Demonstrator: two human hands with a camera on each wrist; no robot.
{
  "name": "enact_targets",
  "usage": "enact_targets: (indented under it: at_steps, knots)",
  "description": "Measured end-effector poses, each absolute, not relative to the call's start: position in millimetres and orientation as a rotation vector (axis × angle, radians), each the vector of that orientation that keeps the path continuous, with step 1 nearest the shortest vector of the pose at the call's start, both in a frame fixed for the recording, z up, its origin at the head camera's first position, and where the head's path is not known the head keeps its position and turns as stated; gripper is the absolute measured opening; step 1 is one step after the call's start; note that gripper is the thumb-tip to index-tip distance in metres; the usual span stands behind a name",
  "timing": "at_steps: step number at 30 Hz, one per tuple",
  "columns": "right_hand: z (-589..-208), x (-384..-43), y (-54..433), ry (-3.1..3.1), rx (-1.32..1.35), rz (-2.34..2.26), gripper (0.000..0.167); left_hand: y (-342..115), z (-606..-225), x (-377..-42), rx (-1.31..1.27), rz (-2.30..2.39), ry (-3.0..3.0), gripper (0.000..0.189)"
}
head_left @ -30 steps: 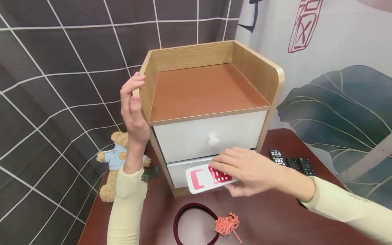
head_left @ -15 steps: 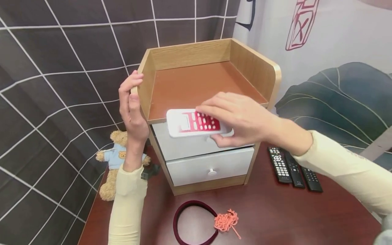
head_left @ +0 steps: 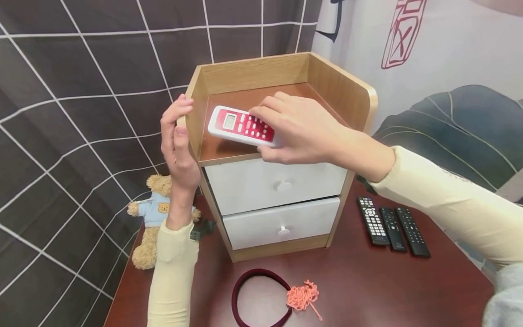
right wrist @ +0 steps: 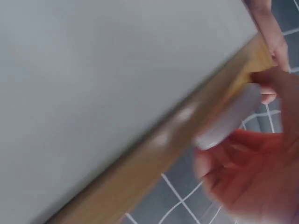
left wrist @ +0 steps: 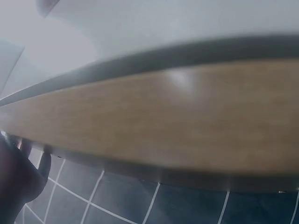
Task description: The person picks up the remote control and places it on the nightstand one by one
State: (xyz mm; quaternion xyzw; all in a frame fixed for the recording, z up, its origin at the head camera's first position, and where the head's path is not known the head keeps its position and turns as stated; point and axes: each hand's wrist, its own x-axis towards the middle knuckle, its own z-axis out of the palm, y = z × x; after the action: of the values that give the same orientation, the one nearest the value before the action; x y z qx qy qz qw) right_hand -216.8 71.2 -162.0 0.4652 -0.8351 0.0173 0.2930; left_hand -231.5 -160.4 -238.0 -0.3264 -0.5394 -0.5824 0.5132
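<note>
My right hand grips a white remote control with a red button panel and a small screen. In the head view it is above the brown top shelf of a small wooden cabinet; the right wrist view shows the remote's white edge, blurred. At the cabinet's left side panel, my left hand holds the front edge, fingers bent over it and thumb lower down. The left wrist view has the wooden panel across its middle, with part of that hand dark at lower left.
Two white drawers with knobs, an upper drawer and a lower drawer, face me. Three black remotes lie right of the cabinet. A teddy bear sits at left. A dark red headband and orange cord lie in front.
My right hand has lifted the white remote from in front of the lower drawer up past the upper drawer to over the top shelf. My left hand has stayed at the side panel.
</note>
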Motion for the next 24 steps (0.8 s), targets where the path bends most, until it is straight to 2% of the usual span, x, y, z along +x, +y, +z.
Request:
enact_targets:
  at_steps: [7,14,24]
  knots:
    - [-138,-216,35,-2.675,0.841,-0.093,0.047,-157,-232,-226,-0.776,-1.407,-1.284,0.039]
    - [-123,-227,-7,-2.857,0.726,-0.204,0.042,-158,-232,-222,-0.752,-1.415,-1.296,0.037]
    - [-123,-234,-29,-2.964,0.637,-0.119,0.041,-152,-234,-223,-0.737,-1.403,-1.272,0.038]
